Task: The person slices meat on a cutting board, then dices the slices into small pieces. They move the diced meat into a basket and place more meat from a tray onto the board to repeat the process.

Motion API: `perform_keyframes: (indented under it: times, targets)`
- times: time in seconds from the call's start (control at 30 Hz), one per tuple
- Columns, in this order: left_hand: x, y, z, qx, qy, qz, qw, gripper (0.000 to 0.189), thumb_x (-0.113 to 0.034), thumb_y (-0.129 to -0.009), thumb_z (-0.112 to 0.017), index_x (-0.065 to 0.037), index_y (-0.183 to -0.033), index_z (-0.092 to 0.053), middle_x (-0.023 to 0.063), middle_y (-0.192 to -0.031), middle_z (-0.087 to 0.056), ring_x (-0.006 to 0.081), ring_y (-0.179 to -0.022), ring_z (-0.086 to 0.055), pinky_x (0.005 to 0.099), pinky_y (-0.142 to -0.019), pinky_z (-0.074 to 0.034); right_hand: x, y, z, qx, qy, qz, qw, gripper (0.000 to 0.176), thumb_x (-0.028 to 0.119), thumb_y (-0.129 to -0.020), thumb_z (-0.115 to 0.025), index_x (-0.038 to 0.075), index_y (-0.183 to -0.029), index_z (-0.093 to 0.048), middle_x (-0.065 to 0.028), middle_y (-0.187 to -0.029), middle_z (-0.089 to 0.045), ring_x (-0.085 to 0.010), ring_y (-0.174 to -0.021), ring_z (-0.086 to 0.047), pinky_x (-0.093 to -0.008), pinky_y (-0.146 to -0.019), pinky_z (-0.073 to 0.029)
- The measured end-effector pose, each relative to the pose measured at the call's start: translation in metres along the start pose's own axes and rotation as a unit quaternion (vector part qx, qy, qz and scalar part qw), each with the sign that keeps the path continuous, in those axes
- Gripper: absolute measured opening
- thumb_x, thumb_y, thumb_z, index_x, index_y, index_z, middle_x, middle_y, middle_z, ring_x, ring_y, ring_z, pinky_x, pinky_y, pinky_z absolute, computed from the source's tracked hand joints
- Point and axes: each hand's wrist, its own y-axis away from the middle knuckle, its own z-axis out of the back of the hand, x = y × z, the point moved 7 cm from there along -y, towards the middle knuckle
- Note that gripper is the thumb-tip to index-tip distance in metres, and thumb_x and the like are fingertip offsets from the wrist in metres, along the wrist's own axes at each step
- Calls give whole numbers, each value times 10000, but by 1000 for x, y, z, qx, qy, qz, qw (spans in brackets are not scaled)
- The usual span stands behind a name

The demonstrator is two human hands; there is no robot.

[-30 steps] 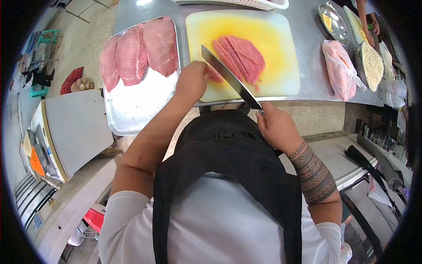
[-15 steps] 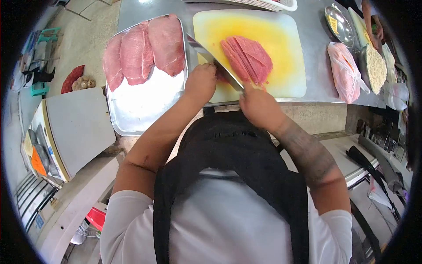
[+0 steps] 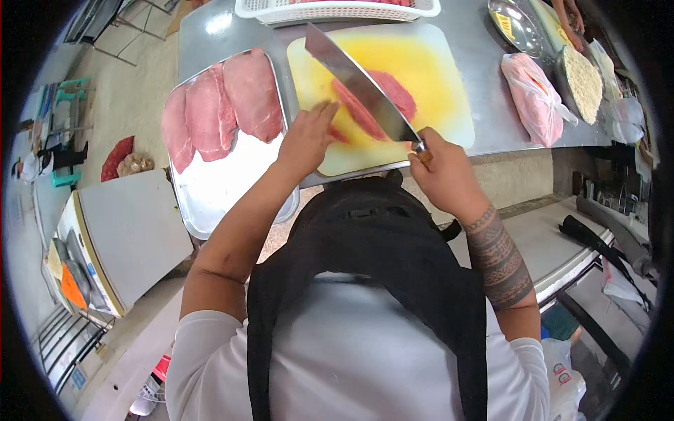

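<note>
- Right hand (image 3: 446,172), at half past four from the middle of the cutting board (image 3: 449,91), is wrapped around the wooden handle of a broad knife (image 3: 365,88).
- Left hand (image 3: 307,137), at eight o'clock, has its fingers reaching loosely forward, grasping nothing visible; its fingertips are beside a thin strip of meat (image 3: 339,134), but whether they touch cannot be told.
- Sliced red meat (image 3: 397,91) lies around the board's middle, partly hidden by the blade, which points to half past ten. Whether its edge touches the meat is unclear; no maker's mark is readable on the steel.
- Toward nine o'clock, a metal tray (image 3: 217,200) carries three pale pink slabs (image 3: 256,95) side by side.
- Near half past eleven, a white basket (image 3: 337,12) stands on the metal table (image 3: 484,123).
- At three o'clock lie a tied plastic bag (image 3: 530,95) with pinkish contents and, just beyond, a bowl of pale flakes (image 3: 583,84).
- Near two o'clock, an oval metal dish (image 3: 516,28) holds something yellow.
- Down at five o'clock, a white carrier bag (image 3: 563,386) bears red printing, too small to read.
</note>
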Motion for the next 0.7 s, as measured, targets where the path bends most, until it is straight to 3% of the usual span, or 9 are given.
perform_keyframes:
  times: [0.07,0.17,0.3,0.47,0.57,0.7]
  targets:
    - [7,-6,-15,112,-23,-29,993,254,-182,-879,-761,-48,-1090,-718,119,-1117,-666,339,-1058,-615,458,-938,-500,-7,7,11,-34,26,2,999,178,159,-948,-690,58,-1068,-606,-204,-811,-703,-447,-782,-702,-530,-693,-551]
    - [7,-11,-19,163,-49,-55,984,196,-184,-878,-760,-65,-1029,-721,100,-1060,-667,325,-1010,-610,455,-899,-491,-8,11,19,-72,67,-7,995,168,166,-934,-706,68,-1047,-630,-179,-813,-714,-415,-783,-714,-507,-691,-560]
    - [-2,-24,7,121,-24,-108,986,161,-184,-881,-758,-80,-997,-715,89,-1022,-664,323,-1000,-609,465,-884,-484,-19,9,10,-102,132,-1,986,227,184,-911,-741,68,-1092,-671,-152,-836,-723,-364,-783,-716,-480,-695,-563]
    - [-61,-89,75,70,-4,-199,977,147,-169,-886,-752,-81,-1001,-726,105,-1028,-670,336,-1033,-629,468,-916,-501,-22,7,-25,-126,174,14,977,119,171,-893,-697,78,-957,-659,-125,-791,-701,-335,-743,-706,-477,-691,-560]
    - [-56,-121,20,223,-10,-213,951,196,-146,-863,-771,-74,-1041,-732,134,-1068,-674,371,-1030,-644,472,-913,-520,-14,7,-40,-143,162,25,976,96,164,-889,-681,75,-909,-650,-122,-789,-700,-333,-745,-708,-473,-692,-565]
    - [-51,-144,-46,332,-43,-162,928,272,-123,-843,-774,-71,-1107,-735,162,-1110,-694,384,-1096,-664,486,-932,-532,1,5,-54,-147,135,31,979,95,166,-883,-683,76,-897,-654,-122,-779,-700,-339,-744,-714,-477,-690,-570]
